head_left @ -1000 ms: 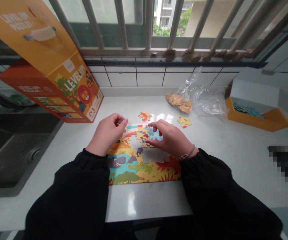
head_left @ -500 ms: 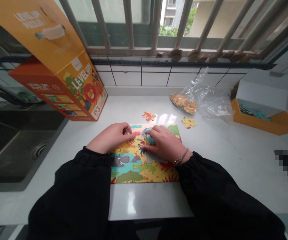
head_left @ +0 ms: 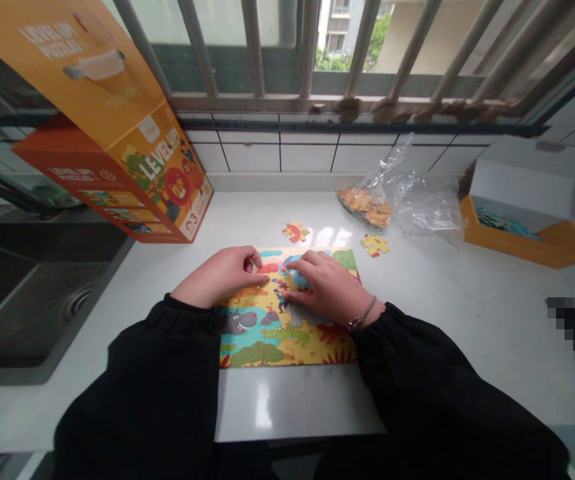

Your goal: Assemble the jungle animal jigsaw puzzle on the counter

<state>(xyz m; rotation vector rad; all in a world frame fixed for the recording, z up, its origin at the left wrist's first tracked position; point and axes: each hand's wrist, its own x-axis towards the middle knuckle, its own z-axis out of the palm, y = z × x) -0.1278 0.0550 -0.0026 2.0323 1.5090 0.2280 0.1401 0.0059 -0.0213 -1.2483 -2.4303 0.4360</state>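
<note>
A colourful animal jigsaw puzzle lies flat on the white counter in front of me. My left hand is curled, its thumb and fingertips pinched at the puzzle's upper left edge. My right hand rests on the puzzle's upper middle, with bent fingers pressed together on a blue puzzle piece. Both sleeves are black and cover the puzzle's lower corners. Two loose pieces lie beyond the puzzle: a red-yellow one and a yellow one.
A large orange puzzle box leans at the back left, above a dark sink. A clear plastic bag with several pieces lies at the back right, beside an open orange box tray. A barred window runs along the back.
My right hand has brought the pieces it held down onto the puzzle's upper part and presses there. My left hand has slid right to the puzzle's top edge. The gap in the upper middle has closed.
</note>
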